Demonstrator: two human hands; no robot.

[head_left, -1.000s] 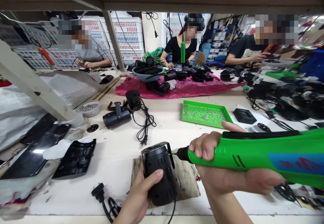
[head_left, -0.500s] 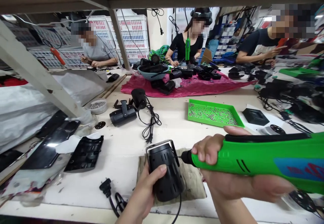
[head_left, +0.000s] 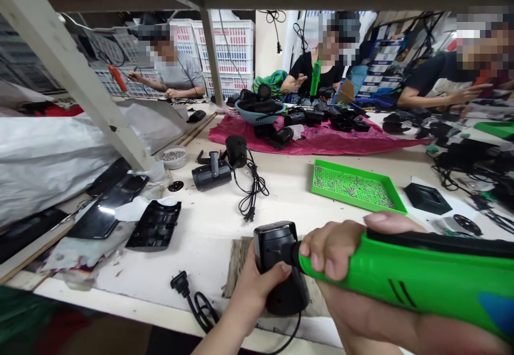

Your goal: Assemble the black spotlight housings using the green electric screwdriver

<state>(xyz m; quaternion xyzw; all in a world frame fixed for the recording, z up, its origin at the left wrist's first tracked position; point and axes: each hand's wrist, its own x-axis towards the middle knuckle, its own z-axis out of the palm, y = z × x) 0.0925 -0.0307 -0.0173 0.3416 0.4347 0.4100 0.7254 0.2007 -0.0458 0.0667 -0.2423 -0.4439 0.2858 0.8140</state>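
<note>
My left hand (head_left: pixel 255 285) grips a black cylindrical spotlight housing (head_left: pixel 281 269) from below, holding it upright above a worn cloth pad (head_left: pixel 236 269). My right hand (head_left: pixel 341 269) is wrapped around a bright green electric screwdriver (head_left: pixel 413 274), whose black nose meets the side of the housing. The contact point is partly hidden by my fingers. A black cord runs down from the housing, and a black power plug (head_left: pixel 180 284) lies on the table to the left of my hands.
Beyond my hands are a green tray of screws (head_left: pixel 353 186), a finished black spotlight (head_left: pixel 211 175) with its coiled cord, and black plastic panels (head_left: pixel 155 225). A white shelf post (head_left: pixel 72 66) crosses the left side. Co-workers sit across the table behind a magenta sheet (head_left: pixel 313 141) of black parts.
The housing has turned in my left hand, and its bracket no longer shows on top. The screwdriver nose stays against it. The whole view has shifted as my head moved.
</note>
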